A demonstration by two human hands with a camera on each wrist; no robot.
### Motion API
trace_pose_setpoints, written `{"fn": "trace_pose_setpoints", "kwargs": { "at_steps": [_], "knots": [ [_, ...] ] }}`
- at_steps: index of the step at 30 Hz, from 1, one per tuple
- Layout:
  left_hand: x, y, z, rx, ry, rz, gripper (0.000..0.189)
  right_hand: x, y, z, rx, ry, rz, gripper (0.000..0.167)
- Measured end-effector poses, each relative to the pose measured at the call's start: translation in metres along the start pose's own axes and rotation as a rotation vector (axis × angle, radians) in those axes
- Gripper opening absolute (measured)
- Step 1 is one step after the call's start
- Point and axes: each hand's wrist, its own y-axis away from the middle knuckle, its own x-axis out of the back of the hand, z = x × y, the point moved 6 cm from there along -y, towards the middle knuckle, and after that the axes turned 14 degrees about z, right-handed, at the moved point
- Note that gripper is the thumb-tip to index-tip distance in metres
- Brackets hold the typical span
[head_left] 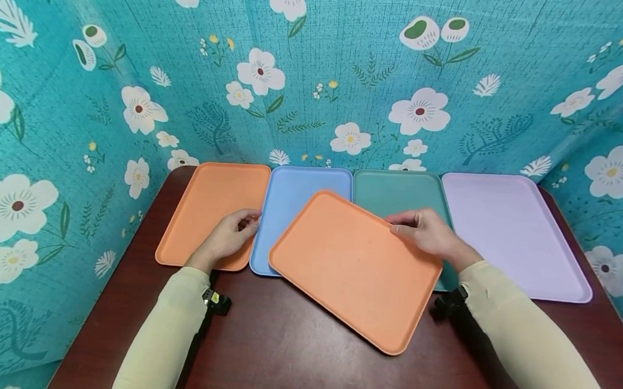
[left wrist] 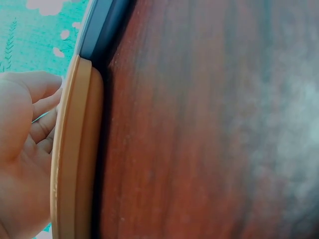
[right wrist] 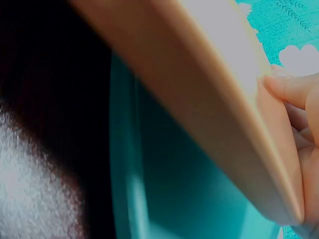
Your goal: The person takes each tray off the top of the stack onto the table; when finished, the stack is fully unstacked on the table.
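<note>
My right hand [head_left: 428, 230] pinches the upper right edge of an orange tray [head_left: 357, 267], thumb on top. This tray lies at a slant over parts of the blue tray [head_left: 285, 199] and the green tray [head_left: 401, 193]. In the right wrist view, its side wall [right wrist: 199, 84] is raised above the green tray [right wrist: 174, 164]. Over the seam between a second orange tray [head_left: 212, 213] and the blue one is my left hand [head_left: 230, 234], its fingers loosely bent. The left wrist view has that hand [left wrist: 25, 134] just beyond the orange tray's rim [left wrist: 75, 149].
A lilac tray [head_left: 515, 234] lies at the right end of the row, beside the green one. The row runs along the back of the dark brown table [head_left: 272, 345]. Behind it hangs a teal flowered cloth [head_left: 318, 60], which also covers both sides.
</note>
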Motion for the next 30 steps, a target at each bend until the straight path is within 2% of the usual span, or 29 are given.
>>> {"fn": "trace_pose_setpoints", "kwargs": {
  "at_steps": [6,20,25,30],
  "knots": [
    [0.0,0.0,0.001,-0.008,0.009,-0.002,0.041,-0.004,0.004,-0.005,0.051,-0.059,-0.056,0.025],
    [0.0,0.001,0.0,-0.007,0.007,-0.011,0.041,-0.023,0.021,-0.025,0.245,-0.025,-0.162,0.02],
    [0.0,0.001,0.002,-0.012,0.012,-0.012,0.041,-0.026,0.027,-0.031,0.279,-0.025,-0.174,0.02],
    [0.0,0.001,0.002,-0.008,0.01,-0.007,0.041,-0.03,0.033,-0.036,0.264,0.017,-0.208,0.021]
  ]
}}
